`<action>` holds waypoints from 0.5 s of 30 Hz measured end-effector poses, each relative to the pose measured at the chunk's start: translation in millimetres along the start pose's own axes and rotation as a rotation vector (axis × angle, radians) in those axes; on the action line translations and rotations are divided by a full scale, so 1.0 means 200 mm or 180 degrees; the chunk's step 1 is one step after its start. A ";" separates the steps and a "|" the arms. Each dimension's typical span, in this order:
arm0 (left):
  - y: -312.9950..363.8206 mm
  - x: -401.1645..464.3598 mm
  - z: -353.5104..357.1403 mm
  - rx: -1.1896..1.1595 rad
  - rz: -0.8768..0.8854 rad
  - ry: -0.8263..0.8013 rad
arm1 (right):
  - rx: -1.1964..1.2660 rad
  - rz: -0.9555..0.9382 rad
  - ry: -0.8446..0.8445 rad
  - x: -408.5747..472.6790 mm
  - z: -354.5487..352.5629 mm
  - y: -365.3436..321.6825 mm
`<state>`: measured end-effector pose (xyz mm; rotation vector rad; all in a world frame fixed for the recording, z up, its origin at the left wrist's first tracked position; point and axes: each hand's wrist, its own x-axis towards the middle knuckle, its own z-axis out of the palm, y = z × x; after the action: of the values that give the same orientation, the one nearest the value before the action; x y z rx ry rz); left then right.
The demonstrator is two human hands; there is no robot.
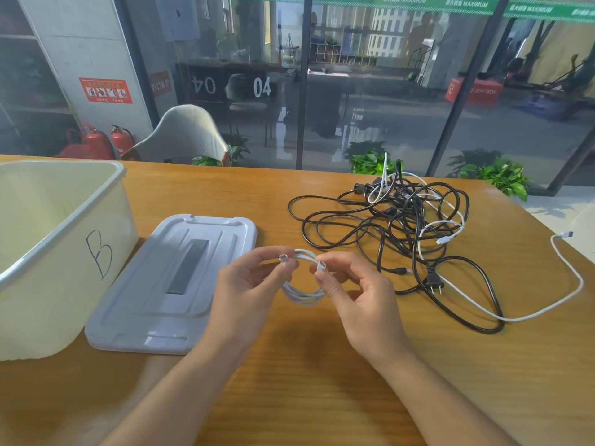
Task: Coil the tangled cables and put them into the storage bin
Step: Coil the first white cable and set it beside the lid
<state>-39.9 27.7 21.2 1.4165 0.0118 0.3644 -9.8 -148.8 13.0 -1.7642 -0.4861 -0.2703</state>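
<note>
Well, the wooden tabletop (pixel 322 365) holds one big cream storage bin (pixel 61 239) (cut off at the left edge, marked B). One flat grey lid (pixel 174 281) lies beside it. Black and white cables (pixel 402 220) sit tangled, too knotted to count. Left hand (pixel 248 291) and right hand (pixel 357 294) each pinch one small white coil (pixel 304 292) in a closed grip, above the tabletop.

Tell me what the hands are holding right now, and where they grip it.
Both hold a small coiled white cable: the left hand pinches its top-left near one connector, the right hand its right side.
</note>
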 end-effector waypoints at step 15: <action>0.05 0.00 0.03 -0.1341 -0.0687 -0.0299 | 0.2475 0.1485 -0.0022 0.00 0.06 -0.11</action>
<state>-40.6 22.9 32.5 1.0019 0.0103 0.1108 -20.6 -133.2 28.7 -1.0654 -0.1323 0.2359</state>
